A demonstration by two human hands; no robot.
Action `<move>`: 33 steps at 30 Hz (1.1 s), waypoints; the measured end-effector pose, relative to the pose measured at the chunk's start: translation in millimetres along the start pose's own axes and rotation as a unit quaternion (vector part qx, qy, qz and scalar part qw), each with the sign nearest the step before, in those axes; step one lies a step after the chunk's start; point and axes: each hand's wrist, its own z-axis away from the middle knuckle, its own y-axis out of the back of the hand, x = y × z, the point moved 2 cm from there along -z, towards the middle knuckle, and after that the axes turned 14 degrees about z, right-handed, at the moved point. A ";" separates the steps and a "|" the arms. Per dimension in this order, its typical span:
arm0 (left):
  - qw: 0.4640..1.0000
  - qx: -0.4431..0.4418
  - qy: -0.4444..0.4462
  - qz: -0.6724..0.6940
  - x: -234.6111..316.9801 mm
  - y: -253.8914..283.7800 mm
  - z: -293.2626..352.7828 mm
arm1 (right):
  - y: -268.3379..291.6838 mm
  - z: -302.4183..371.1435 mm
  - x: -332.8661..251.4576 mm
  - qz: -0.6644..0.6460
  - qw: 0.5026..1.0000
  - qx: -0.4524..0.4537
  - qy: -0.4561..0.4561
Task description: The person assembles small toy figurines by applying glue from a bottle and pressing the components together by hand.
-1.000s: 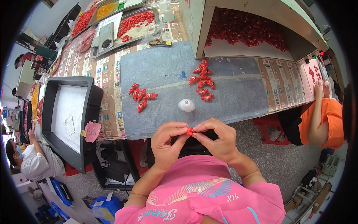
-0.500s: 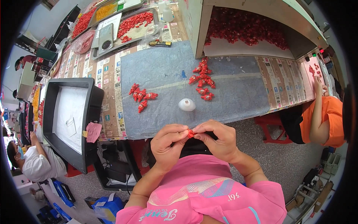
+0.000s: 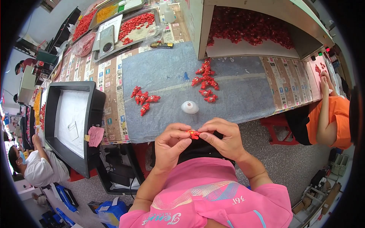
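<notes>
My left hand [image 3: 170, 146] and my right hand [image 3: 221, 137] meet in front of my chest, both pinching one small red plastic piece [image 3: 192, 133] between thumbs and fingertips. Just beyond the hands, a small white dome-shaped object [image 3: 189, 107] stands on the grey mat [image 3: 235, 98]. Several red pieces [image 3: 143, 99] lie in a loose group on the mat's left. A second group of several red pieces [image 3: 205, 80] trails down from the box opening at the mat's right.
A large open box [image 3: 251, 28] full of red pieces stands at the back right. Metal trays [image 3: 131, 24] with red and yellow parts sit at the back left. A black bin [image 3: 72, 121] hangs at the table's left. A person in orange [image 3: 329, 114] sits at right, another at lower left.
</notes>
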 end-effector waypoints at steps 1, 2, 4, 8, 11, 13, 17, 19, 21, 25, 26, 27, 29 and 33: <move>1.000 -0.001 0.006 0.022 -1.2 0.7 -0.6 | -0.3 0.2 0.0 0.000 1.000 0.000 0.000; 1.000 -0.001 0.006 0.022 -1.7 1.4 -1.1 | -0.9 0.3 -0.2 0.000 1.000 -0.002 -0.001; 0.999 0.010 0.015 0.030 -2.4 2.9 -1.6 | -1.9 0.4 -0.1 0.001 1.000 -0.003 -0.001; 0.999 0.023 0.021 0.026 -2.0 3.7 -1.2 | -4.4 0.6 -0.6 0.014 1.000 0.017 0.019; 0.999 0.014 0.027 0.034 -2.1 5.5 -0.2 | -4.4 -0.3 -3.7 0.030 0.998 0.029 0.043; 0.999 0.019 0.027 0.035 -1.7 5.9 0.1 | -4.7 -0.7 -5.4 0.038 0.997 0.032 0.055; 0.999 0.016 0.026 0.027 -1.4 7.9 -0.2 | -6.1 -0.6 -5.4 0.036 0.996 0.038 0.069; 0.999 0.013 0.023 0.020 -0.8 8.7 -0.2 | -7.0 -0.6 -4.2 0.036 0.996 0.041 0.068; 0.999 0.015 0.025 0.018 -0.9 10.1 0.7 | -8.2 -0.5 -3.2 0.031 0.996 0.044 0.077; 0.999 0.021 0.030 0.027 -1.1 9.8 1.1 | -9.1 0.2 -2.0 0.031 0.996 0.046 0.074; 0.999 0.020 0.031 0.027 -1.0 9.6 1.2 | -9.3 0.5 -1.6 0.029 0.996 0.046 0.073; 0.999 0.021 0.032 0.024 -0.9 9.6 1.3 | -9.4 1.0 -1.3 0.026 0.996 0.047 0.071; 0.999 0.021 0.033 0.021 -0.7 10.6 1.0 | -10.0 0.8 -0.5 0.024 0.996 0.047 0.074; 0.999 0.019 0.031 0.019 -0.4 12.7 -1.1 | -11.9 -1.6 2.1 0.015 0.996 0.047 0.078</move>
